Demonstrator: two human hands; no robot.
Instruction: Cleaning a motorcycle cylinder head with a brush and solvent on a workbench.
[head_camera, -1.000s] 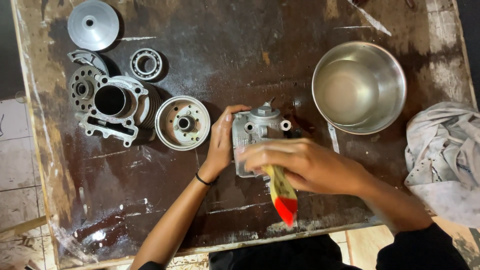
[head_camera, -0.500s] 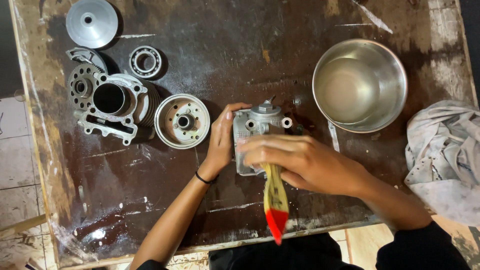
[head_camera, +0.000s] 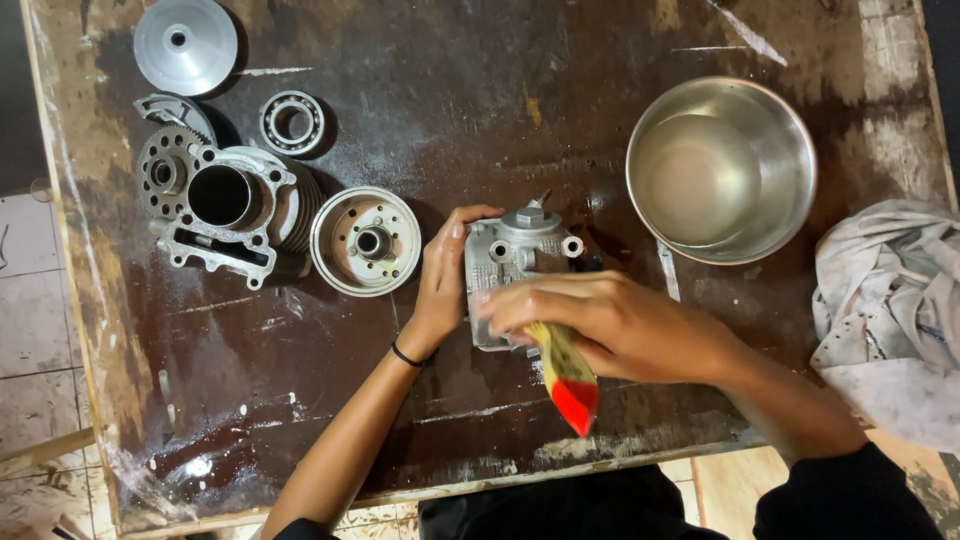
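A grey metal cylinder head (head_camera: 520, 250) lies on the dark worn table (head_camera: 480, 110) near its front edge. My left hand (head_camera: 443, 280) grips its left side and steadies it. My right hand (head_camera: 620, 325) lies over the lower part of the casting and holds a brush with a yellow handle and red end (head_camera: 565, 375). The red end points toward me; the bristles are hidden under my fingers against the metal.
A steel bowl (head_camera: 790, 170) holding liquid stands at the right. A dirty rag (head_camera: 890, 310) lies at the right edge. To the left lie a round hub (head_camera: 365, 240), a finned cylinder block (head_camera: 225, 210), a bearing (head_camera: 293, 122) and a dished disc (head_camera: 185, 45).
My right hand has shifted slightly over the casting and the brush handle has swung, its red end moving a little. The left hand has kept its hold.
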